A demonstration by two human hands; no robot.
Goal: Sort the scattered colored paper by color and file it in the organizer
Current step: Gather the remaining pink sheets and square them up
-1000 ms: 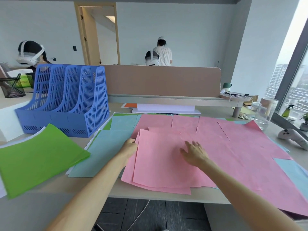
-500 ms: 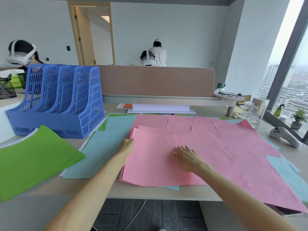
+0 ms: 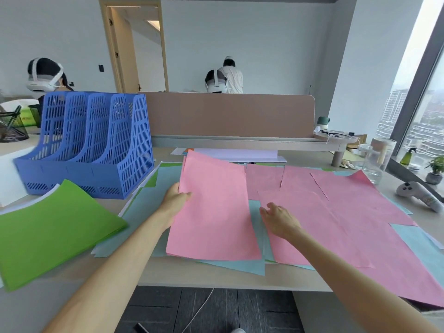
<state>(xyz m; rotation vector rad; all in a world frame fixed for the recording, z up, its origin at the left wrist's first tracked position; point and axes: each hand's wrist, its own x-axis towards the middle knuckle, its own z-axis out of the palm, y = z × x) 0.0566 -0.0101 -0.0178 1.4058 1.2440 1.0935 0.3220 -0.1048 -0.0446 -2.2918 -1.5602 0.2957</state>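
The desk (image 3: pixel 216 277) is drowning in paper right now. The loose pink sheets (image 3: pixel 348 212) are covering most of the right side and hanging over the near edge, so one careless sweep is probably sending a few to the floor. The blue file organizer (image 3: pixel 96 150) is sitting back left with all its slots looking empty, so nothing's getting filed yet. The green stack (image 3: pixel 52 231) is lying in front of it and drooping off the near edge too.

The gathered pink bundle (image 3: pixel 216 207) is tilting up off the light blue sheets (image 3: pixel 149 207). The left hand (image 3: pixel 176 200) is pinching its left edge, thumb on top. One-edge grip on floppy paper, so I'm guessing the pile is fanning out or buckling if it's lifted like that. The right hand (image 3: pixel 280 218) is hovering just beside the bundle, fingers apart and holding nothing.

A blue sheet could be riding along underneath and getting misfiled. The glass jar (image 3: pixel 377 159) is standing close to the far pink corner, so it's at risk of getting nudged.
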